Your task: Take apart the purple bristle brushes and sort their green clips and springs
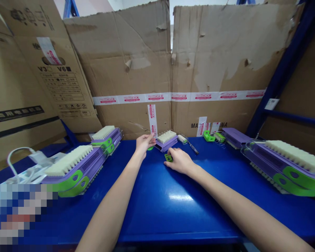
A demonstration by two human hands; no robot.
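Observation:
A purple brush [168,141] with cream bristles facing up sits in the middle of the blue table, between my two hands. My left hand [144,145] is closed at the brush's left end, thumb and fingers pinched together. What they pinch is too small to tell; a bit of green [150,148] shows just below the fingertips. On the near right side of the brush, the fingers of my right hand [180,161] curl around a green end piece [168,158] with a hole in it. This piece is low, close to the tabletop, and partly covered by the fingers.
Behind the brush lie a small cream-bristled part [182,139] and a dark pen-like tool [193,148]. Further right are a loose green piece [209,136] and a purple part [236,137]. Stacked brushes stand left [76,166] and right [291,168]. Cardboard [131,77] walls the back.

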